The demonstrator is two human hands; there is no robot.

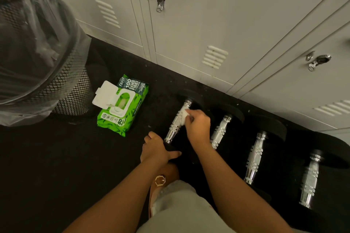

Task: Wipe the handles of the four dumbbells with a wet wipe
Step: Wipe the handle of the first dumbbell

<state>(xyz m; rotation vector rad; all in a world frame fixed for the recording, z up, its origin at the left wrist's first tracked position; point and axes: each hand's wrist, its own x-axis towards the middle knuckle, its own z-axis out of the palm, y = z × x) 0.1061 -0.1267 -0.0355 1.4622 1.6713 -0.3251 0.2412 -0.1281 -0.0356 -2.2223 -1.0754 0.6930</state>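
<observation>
Your right hand (pixel 198 125) is curled around a white wipe (pixel 183 115), pressing it onto the chrome handle (pixel 177 122) of the first dumbbell (pixel 190 157), at the handle's upper half, nearer the lockers (pixel 189 30). Your left hand (pixel 156 149) rests on that dumbbell's near black head, fingers fairly straight and spread over it, thumb pointing toward the handle; it steadies rather than grips.

Four dumbbells lie in a row on the dark floor (pixel 47 157), all angled with their far heads close to the lockers. To the right of the first lie the second (pixel 220 130), the third (pixel 254 157) and the fourth (pixel 309 179), side by side, each with a bare chrome handle showing.

Left of the first dumbbell, well apart from it, sits the green wipe pack (pixel 123 106), flat on the floor with its white lid flipped open. Beyond the pack, further left, stands a mesh bin (pixel 70 98) lined with a clear bag.
</observation>
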